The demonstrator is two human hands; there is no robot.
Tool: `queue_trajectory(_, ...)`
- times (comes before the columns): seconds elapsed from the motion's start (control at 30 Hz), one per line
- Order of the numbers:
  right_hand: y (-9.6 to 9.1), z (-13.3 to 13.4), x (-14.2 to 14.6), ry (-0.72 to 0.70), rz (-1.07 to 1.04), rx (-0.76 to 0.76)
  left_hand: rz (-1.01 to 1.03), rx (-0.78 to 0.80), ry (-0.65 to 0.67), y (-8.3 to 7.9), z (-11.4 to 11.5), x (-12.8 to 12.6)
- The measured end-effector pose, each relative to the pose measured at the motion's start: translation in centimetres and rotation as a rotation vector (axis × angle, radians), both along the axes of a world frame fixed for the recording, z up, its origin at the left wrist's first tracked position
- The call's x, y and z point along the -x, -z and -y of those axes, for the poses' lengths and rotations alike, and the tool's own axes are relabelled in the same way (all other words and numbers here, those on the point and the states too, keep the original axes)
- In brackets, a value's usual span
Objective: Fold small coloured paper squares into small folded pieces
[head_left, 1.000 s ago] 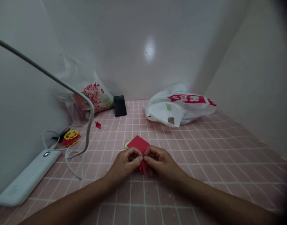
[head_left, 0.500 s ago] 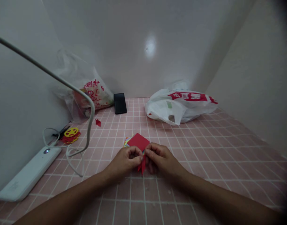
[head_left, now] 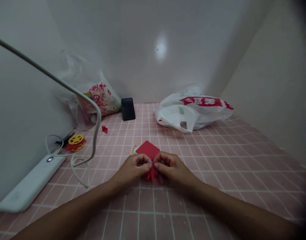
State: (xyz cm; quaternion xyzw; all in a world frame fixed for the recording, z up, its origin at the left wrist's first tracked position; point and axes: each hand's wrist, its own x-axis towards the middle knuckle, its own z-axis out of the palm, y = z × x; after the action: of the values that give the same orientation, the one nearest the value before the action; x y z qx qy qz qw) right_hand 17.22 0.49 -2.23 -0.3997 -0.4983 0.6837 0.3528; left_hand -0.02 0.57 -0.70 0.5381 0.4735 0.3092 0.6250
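The left hand (head_left: 135, 170) has its thumb and forefinger pressed together on a small red folded paper (head_left: 151, 175), and the right hand (head_left: 175, 170) pinches the same piece from the other side, so both sides of the grip are clamped on it, fingertips almost meeting. The folded paper sits between the two thumbs, its pointed ends hanging down on the near side of the grip; whether it touches the table (head_left: 148, 216) cannot be told. Just beyond the grip, partly covered by the fingers, lies a red paper square (head_left: 148, 148) turned cornerwise, with patterned sheets (head_left: 134, 149) showing from under its left edge. Farther out and to the left of the grip is a second, smaller red folded piece (head_left: 104, 129), lying on its own. Well to the left, yellow and red gear-shaped pieces (head_left: 76, 140) are stacked on one another, beside a dark object too hidden to make out. Nearer and left of them lies a long white device (head_left: 31, 183) with a small round display, and a pale cable (head_left: 99, 117) loops between it and the grip. Far beyond the grip, a black phone (head_left: 128, 109) lies slightly left, next to a clear printed bag (head_left: 103, 101), while a white plastic bag (head_left: 173, 115) with a red band slumps to the right, in front of the back wall (head_left: 133, 43)
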Motion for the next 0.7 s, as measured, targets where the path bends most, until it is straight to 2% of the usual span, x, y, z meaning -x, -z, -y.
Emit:
queue_trajectory(0.2,-0.09,0.07,0.08,0.019,0.038,-0.016,-0.003,-0.006,0.009,0.27,0.07,0.06)
queue_trajectory(0.5,-0.37,0.28,0.14,0.026,0.107,-0.076,-0.107,-0.141,-0.02,-0.19,0.36,-0.15)
queue_trajectory(0.7,-0.6,0.27,0.16,-0.018,0.083,-0.037,-0.031,-0.113,-0.059,-0.16,0.35,-0.14)
